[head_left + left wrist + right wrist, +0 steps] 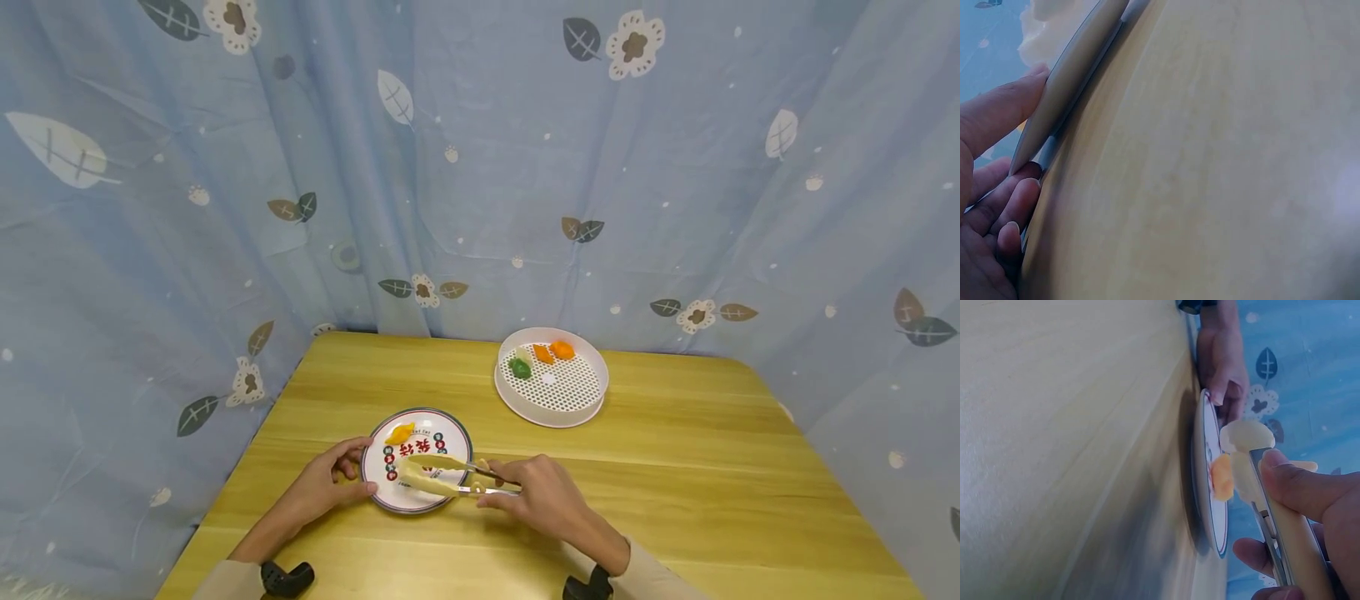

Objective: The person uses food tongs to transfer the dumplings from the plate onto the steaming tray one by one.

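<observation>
Left hand [324, 486] steadies the round white plate with red and green printing [442, 433], its fingers curled against the near-left rim, thumb on top. Right hand [542, 497] grips the cream-coloured tongs with metal arms [438, 475], fingers wrapped round the handles, the tips slightly parted over the plate's middle and holding nothing. A small orange dumpling-shaped piece [400, 433] lies on the plate's far-left side, just beyond the tong tips. Further back on the light wooden tabletop [675, 467] sits a round white perforated steamer tray [558, 408] holding orange and green pieces.
</observation>
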A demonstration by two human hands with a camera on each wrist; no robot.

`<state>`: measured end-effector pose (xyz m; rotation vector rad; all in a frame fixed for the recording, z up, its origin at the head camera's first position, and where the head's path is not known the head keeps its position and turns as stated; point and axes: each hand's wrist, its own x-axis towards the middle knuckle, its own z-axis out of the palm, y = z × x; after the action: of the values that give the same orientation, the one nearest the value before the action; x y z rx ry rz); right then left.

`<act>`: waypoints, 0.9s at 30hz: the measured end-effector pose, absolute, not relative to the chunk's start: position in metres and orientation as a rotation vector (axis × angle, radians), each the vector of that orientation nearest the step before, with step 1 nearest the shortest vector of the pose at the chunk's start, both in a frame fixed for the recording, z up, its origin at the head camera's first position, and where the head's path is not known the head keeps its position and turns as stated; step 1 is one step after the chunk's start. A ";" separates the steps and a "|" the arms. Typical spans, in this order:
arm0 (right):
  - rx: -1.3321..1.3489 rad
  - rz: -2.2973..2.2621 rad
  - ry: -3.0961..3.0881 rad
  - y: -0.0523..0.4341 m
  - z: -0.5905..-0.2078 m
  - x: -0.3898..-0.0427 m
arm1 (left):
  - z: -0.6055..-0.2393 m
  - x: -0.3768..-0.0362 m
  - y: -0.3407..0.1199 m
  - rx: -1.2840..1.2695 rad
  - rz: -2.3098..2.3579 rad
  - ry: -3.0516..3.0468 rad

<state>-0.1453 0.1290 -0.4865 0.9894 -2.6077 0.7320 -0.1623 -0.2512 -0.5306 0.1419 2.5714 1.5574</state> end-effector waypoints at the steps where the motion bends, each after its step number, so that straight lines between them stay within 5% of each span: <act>1: 0.982 0.728 -2.606 0.129 -0.486 -0.145 | -0.531 -0.162 -0.252 0.149 1.550 2.574; 27: 0.770 0.706 -2.616 0.152 -0.467 -0.159 | -0.530 -0.161 -0.252 0.163 1.576 2.553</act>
<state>-0.1588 0.1522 -0.4665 0.7702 -2.6163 0.7056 -0.1605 -0.2519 -0.5303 0.1633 2.5527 1.5763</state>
